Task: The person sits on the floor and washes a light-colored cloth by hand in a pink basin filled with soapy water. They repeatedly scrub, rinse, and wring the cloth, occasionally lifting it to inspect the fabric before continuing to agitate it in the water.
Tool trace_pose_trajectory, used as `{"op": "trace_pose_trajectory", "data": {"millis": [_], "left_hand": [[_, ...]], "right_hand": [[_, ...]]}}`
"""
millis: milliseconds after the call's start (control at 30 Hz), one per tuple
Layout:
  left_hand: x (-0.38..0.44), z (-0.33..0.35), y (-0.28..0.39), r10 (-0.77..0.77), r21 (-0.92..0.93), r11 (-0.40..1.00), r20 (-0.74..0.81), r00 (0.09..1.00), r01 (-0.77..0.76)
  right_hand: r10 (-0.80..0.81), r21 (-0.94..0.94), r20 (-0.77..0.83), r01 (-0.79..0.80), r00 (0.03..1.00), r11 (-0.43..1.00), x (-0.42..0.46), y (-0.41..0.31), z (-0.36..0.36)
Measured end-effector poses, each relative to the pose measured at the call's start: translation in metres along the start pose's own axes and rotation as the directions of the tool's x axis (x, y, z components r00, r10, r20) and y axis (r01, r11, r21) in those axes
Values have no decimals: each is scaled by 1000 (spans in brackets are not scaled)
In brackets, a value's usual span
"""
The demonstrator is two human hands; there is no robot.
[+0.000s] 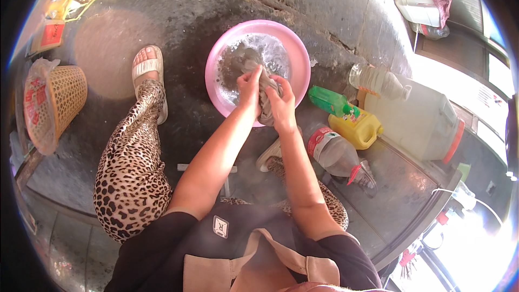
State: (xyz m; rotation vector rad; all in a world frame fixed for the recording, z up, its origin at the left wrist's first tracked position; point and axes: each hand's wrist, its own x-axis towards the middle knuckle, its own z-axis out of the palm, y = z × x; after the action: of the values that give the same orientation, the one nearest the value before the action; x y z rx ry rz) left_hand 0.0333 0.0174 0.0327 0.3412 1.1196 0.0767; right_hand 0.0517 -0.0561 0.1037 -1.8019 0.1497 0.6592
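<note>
A round pink plastic basin (301, 63) stands on the floor in front of me, with sudsy, greyish water (279, 50) inside. Over its near side, both my hands grip a bunched, wet-looking grey-beige cloth (265, 107). My left hand (249, 89) clasps it from the left, thumb pointing away from me. From the right, my right hand (283, 99) holds it with bent fingers. The cloth's far end reaches towards the suds, and its near end hangs around the basin's near rim. What kind of cloth it is I cannot tell.
To the right are a green bottle (328, 100), a yellow jug (354, 129), a large clear plastic bottle (334, 152), another clear bottle (377, 81) and a big translucent container (413, 117). A lined, perforated wastebasket (69, 97) stands left. My sandalled foot (148, 69) is left of the basin.
</note>
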Motion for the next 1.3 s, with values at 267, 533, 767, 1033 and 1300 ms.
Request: {"op": "trace_pose_trajectory", "data": {"millis": [267,533,767,1033,1300], "left_hand": [[-17,-14,32,-16,-14,999,549,836,29],[18,-26,38,-374,153,926,481,793,345],[-5,5,21,-227,-82,966,198,954,247],[47,-37,14,-295,239,940,219,930,242],[5,-12,-4,-311,-34,944,238,920,328]], "right_hand": [[-432,-512,192,465,881,722,-97,-38,45],[-447,-614,205,470,871,634,-83,-24,43],[-596,-779,8,379,803,499,7,1,20],[-589,-532,156,570,793,626,-50,-8,46],[-490,-694,-128,275,863,666,21,1,9]]}}
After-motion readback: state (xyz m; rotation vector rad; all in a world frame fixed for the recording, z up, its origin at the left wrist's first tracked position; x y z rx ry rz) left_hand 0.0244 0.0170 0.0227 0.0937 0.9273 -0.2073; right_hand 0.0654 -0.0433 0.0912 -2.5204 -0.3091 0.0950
